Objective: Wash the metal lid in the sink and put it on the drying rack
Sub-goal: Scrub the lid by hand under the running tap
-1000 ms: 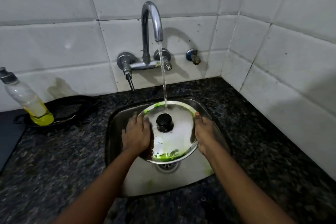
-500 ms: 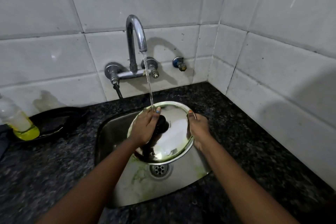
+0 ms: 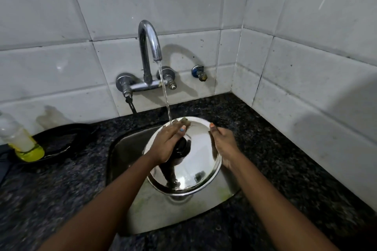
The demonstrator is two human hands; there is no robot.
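Left of centre in the frame, the left hand (image 3: 166, 144) is laid flat, fingers spread, over the black knob (image 3: 181, 147) of the metal lid (image 3: 195, 169). The lid is held tilted above the sink (image 3: 122, 149), under the water stream (image 3: 166, 98). Right of centre, its rim is gripped by the right hand (image 3: 224, 146). No drying rack is visible.

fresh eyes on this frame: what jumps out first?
The shiny metal lid, held tilted over the steel sink at centre, with the left hand across its top by the black knob and the right hand gripping its right rim. Next, the thin stream from the chrome tap landing at the lid's far edge. At far left, a bottle of yellow liquid stands by a black pan.
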